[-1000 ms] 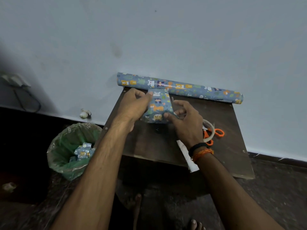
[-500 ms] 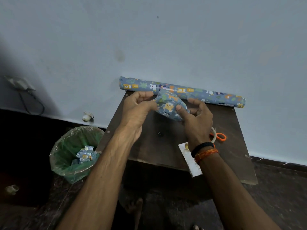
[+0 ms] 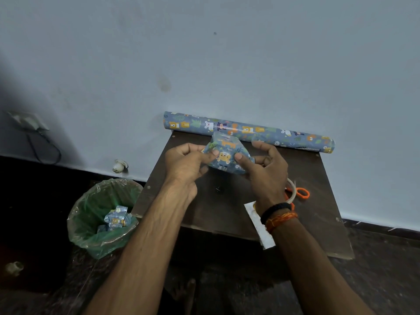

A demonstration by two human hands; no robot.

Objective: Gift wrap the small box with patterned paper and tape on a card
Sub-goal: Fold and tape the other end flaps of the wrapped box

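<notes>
The small box [image 3: 225, 153], covered in blue paper printed with cartoon animals, is held tilted above the dark wooden table [image 3: 318, 178]. My left hand [image 3: 186, 162] grips its left side, thumb pressing the front face. My right hand [image 3: 263, 169] holds the right side, thumb on the front and fingers spread behind. A white card [image 3: 261, 228] lies on the table under my right wrist, partly hidden. The roll of matching paper [image 3: 247, 131] lies along the wall at the table's far edge.
Orange-handled scissors [image 3: 301, 193] and a ring of clear tape [image 3: 292, 189] lie on the table to the right of my right hand. A bin with a green liner [image 3: 102, 214] holding crumpled paper scraps stands on the floor at left. The wall is close behind the table.
The box has been lifted off the table and turned in both hands, now tilted with another face toward me. My right thumb has moved onto the front face.
</notes>
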